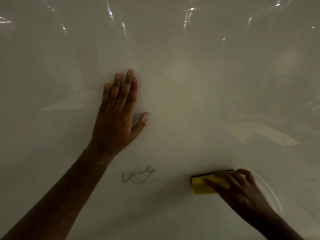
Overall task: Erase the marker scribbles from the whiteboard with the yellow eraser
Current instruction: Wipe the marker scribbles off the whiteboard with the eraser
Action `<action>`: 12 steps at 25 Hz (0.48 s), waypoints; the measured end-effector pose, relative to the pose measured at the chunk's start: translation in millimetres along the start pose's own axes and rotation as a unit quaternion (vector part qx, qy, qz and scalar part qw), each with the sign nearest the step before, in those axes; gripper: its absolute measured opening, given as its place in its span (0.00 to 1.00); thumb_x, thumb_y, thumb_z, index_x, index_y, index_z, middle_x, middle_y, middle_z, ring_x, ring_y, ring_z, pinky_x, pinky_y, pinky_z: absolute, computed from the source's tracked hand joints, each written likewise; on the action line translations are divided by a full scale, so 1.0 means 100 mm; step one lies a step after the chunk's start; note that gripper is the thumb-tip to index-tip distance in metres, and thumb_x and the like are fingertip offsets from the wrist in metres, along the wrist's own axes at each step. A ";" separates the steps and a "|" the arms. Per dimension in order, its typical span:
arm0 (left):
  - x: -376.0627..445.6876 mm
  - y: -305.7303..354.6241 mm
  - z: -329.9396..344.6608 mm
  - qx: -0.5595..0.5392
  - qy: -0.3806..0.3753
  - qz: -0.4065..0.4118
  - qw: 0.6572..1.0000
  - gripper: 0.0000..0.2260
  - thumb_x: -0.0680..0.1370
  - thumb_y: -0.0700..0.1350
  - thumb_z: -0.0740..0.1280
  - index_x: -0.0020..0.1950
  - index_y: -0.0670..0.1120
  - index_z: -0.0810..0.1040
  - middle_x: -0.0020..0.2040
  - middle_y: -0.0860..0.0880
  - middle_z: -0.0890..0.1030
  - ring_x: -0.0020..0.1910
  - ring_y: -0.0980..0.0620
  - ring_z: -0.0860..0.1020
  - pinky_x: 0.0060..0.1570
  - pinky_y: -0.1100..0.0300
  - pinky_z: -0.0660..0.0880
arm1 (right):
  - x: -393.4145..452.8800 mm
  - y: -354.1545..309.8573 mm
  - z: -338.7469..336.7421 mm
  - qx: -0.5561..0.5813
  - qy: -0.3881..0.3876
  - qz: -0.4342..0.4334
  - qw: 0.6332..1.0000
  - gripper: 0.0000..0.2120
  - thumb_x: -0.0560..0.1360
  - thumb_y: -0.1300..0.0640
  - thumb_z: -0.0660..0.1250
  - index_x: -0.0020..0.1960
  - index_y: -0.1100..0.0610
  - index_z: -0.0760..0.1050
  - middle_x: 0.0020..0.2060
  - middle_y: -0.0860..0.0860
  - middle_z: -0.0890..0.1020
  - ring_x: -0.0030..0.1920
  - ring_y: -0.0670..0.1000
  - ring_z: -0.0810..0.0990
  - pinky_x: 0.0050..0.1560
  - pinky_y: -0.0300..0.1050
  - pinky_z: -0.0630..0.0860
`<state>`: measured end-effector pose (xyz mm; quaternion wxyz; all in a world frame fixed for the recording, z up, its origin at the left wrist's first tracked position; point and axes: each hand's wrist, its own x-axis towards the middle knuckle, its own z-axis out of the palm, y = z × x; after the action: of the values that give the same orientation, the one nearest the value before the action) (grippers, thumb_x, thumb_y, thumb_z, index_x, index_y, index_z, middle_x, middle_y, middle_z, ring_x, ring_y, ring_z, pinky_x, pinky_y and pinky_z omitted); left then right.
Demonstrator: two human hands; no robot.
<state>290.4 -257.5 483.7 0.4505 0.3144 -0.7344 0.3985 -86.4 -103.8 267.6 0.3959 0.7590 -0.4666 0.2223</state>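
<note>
- Head view showed us the whiteboard (190, 101), its glossy white face filling almost all we could see.
- Our left hand (117, 116) lay flat on the board, left of centre, with the forearm running down to the near left corner.
- Its fingers (129, 87) were straight and close together, pointing toward the far edge; the thumb (142, 121) stood out to the right. It held nothing.
- Our right hand (237, 186) was at the near right, gripping the eraser (206, 185).
- Its fingers curled over the eraser's right half, and the knuckles hid that part from us.
- The eraser was yellow with a dark strip along its far edge. It lay against the board, long side running left to right.
- Both that hand and the eraser looked blurred, so we could not tell how the thumb lay.
- The scribbles (138, 175) were thin, dark, looping lines, near the bottom and a little left of centre.
- They sat between our two arms, just right of the left forearm and well apart from the eraser, which lay to their right at about the same height.
- A faint curved streak (271, 189) showed on the board right of the right hand.
- Bright light reflections (110, 13) dotted the far part of the board, and dim shapes were mirrored at the right.
</note>
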 end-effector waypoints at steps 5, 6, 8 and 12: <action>0.00 0.04 0.00 0.008 0.000 -0.014 1.000 0.36 0.87 0.58 0.59 0.88 0.37 0.54 0.88 0.41 0.51 0.88 0.42 0.46 0.86 0.44 0.43 | 0.71 -0.01 -0.23 0.089 0.101 0.203 0.970 0.27 0.80 0.43 0.69 0.79 0.41 0.71 0.64 0.54 0.78 0.52 0.62 0.78 0.56 0.57 0.70; 0.00 0.04 0.00 0.008 -0.001 -0.016 1.000 0.36 0.87 0.59 0.59 0.88 0.37 0.54 0.88 0.40 0.52 0.88 0.42 0.46 0.86 0.44 0.44 | 0.86 -0.13 -0.21 0.110 0.111 0.212 0.965 0.28 0.79 0.43 0.70 0.79 0.41 0.71 0.64 0.53 0.78 0.53 0.62 0.78 0.55 0.57 0.70; 0.00 0.04 0.00 0.005 -0.004 -0.012 1.000 0.36 0.87 0.59 0.59 0.88 0.37 0.54 0.88 0.40 0.53 0.88 0.41 0.47 0.87 0.43 0.44 | 1.12 -0.42 -0.13 0.122 0.118 0.195 0.966 0.30 0.80 0.44 0.72 0.80 0.41 0.70 0.65 0.52 0.77 0.53 0.61 0.77 0.55 0.57 0.70; -0.01 0.01 -0.02 0.009 -0.003 -0.003 1.000 0.36 0.87 0.59 0.58 0.88 0.38 0.53 0.88 0.41 0.52 0.88 0.41 0.48 0.87 0.44 0.45 | 0.96 -0.94 0.16 0.068 0.062 0.088 0.992 0.34 0.81 0.51 0.75 0.84 0.40 0.66 0.66 0.51 0.78 0.55 0.58 0.76 0.60 0.57 0.70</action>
<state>290.1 -255.2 483.3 0.4466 0.3214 -0.7316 0.4025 41.2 -144.4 288.7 0.3502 0.7252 -0.4896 0.3342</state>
